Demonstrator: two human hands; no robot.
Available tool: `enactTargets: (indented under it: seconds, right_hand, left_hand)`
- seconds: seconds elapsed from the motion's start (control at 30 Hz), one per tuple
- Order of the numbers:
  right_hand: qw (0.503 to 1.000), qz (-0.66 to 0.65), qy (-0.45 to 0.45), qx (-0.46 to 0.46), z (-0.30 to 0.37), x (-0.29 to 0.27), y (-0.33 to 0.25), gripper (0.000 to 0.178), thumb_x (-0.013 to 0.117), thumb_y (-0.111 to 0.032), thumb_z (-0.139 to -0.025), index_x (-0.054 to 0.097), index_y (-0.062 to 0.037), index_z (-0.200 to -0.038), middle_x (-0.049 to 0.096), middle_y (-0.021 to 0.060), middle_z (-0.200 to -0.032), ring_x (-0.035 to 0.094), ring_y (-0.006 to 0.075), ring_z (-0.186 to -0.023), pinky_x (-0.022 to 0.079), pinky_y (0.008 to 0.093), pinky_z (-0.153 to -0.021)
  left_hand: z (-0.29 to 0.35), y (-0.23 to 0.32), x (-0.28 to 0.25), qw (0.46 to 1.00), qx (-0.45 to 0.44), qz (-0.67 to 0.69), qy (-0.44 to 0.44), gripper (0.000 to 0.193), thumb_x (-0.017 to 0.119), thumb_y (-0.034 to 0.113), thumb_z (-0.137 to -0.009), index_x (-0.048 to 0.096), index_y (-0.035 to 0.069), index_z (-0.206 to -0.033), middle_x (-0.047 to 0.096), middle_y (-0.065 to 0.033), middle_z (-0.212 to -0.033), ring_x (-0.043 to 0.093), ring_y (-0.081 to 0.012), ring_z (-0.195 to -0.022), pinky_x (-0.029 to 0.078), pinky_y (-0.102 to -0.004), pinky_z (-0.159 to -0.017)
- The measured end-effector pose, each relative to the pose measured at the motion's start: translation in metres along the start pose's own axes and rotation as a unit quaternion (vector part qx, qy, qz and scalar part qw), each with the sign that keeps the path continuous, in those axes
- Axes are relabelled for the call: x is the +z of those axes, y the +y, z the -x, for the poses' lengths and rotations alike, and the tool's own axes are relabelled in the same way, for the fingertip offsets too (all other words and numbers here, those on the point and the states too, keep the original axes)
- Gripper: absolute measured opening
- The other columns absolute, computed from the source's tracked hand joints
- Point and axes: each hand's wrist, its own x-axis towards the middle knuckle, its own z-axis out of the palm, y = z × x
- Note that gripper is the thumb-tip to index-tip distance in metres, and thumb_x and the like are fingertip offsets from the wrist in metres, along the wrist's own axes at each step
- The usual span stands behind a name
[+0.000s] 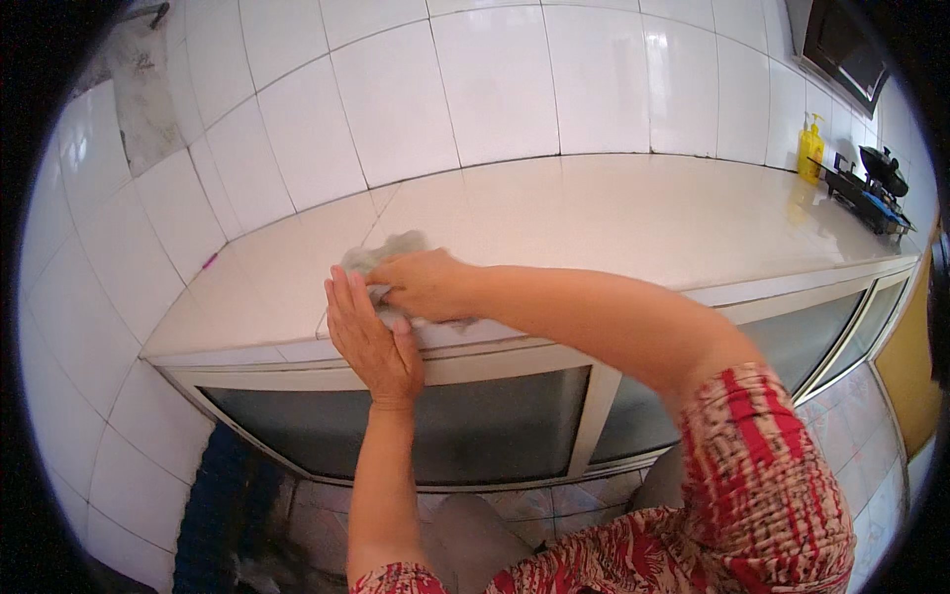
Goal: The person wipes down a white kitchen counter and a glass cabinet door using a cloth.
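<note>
Head view: long cream countertop (594, 213) taken as landmark. Grey cloth (398, 246), crumpled and blurred at its edges, lies on the countertop's left portion, close to its front edge. Right hand (430, 283) comes across from the countertop's right-hand side; its fingers are curled down into the cloth and clamped on it, palm side facing the surface. Left hand (374, 337) at the countertop's front edge, just beside the right hand: fingers straight and close together, thumb apart from them, fingertips by the cloth. Palm hidden; cannot tell whether this hand pinches any fabric.

Surroundings: white tiled wall (495, 89) along the countertop's rear edge. Small pink object (210, 261) at the countertop's left end, against the wall; kind not clear. Two yellow pump bottles (809, 153) at the countertop's far right rear corner. Black stove (863, 203) beside them on the countertop's right end, a black lidded pan (883, 170) over it. Dark-panelled cabinet (475, 426) beneath the countertop.
</note>
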Motion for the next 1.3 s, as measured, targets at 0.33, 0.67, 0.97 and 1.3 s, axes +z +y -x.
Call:
enactTargets:
  seconds: [0.33,0.67,0.97,1.3]
  right_hand:
    - [0.996,0.050,-0.006,-0.080,0.029,-0.010,-0.012,0.039,0.053,-0.021,-0.092,0.057,-0.0246,-0.131,0.057,0.0113,-0.132,0.059,0.0314,-0.113,0.049,0.0446,-0.090]
    - [0.977,0.091,0.112,0.156,0.221,-0.075,0.061,0.047,0.057,-0.005,-0.087,0.060,-0.0245,-0.130,0.058,0.0070,-0.132,0.062,0.0291,-0.102,0.049,0.0400,-0.091]
    - [0.814,0.244,0.259,0.459,0.416,-0.147,0.175,0.039,0.049,-0.015,-0.086,0.066,-0.0227,-0.120,0.069,0.0135,-0.106,0.065,0.0346,-0.095,0.050,0.0431,-0.087]
    - [0.728,0.272,0.213,0.592,0.423,-0.176,0.217,0.030,0.044,-0.019,-0.093,0.062,-0.0160,-0.118,0.064,0.0156,-0.118,0.059,0.0362,-0.112,0.045,0.0494,-0.090]
  left_hand:
    - [-0.002,-0.001,-0.013,0.999,-0.030,0.017,-0.033,0.076,0.023,0.057,-0.100,0.024,0.000,-0.151,0.029,-0.0207,-0.154,0.024,-0.0409,-0.143,0.018,-0.0492,-0.114]
    - [-0.006,0.001,-0.016,0.997,0.026,-0.067,-0.038,0.064,0.023,0.046,-0.104,0.040,-0.001,-0.144,0.043,-0.0166,-0.147,0.039,-0.0360,-0.137,0.029,-0.0434,-0.110]
    - [-0.002,-0.004,-0.016,0.996,0.034,-0.053,-0.057,0.052,0.027,0.036,-0.104,0.048,0.004,-0.139,0.050,-0.0132,-0.142,0.043,-0.0343,-0.132,0.028,-0.0462,-0.109]
    - [0.005,-0.001,-0.014,0.998,0.029,-0.060,-0.022,0.043,0.030,0.029,-0.103,0.057,0.003,-0.124,0.061,-0.0118,-0.124,0.052,-0.0308,-0.117,0.028,-0.0463,-0.107]
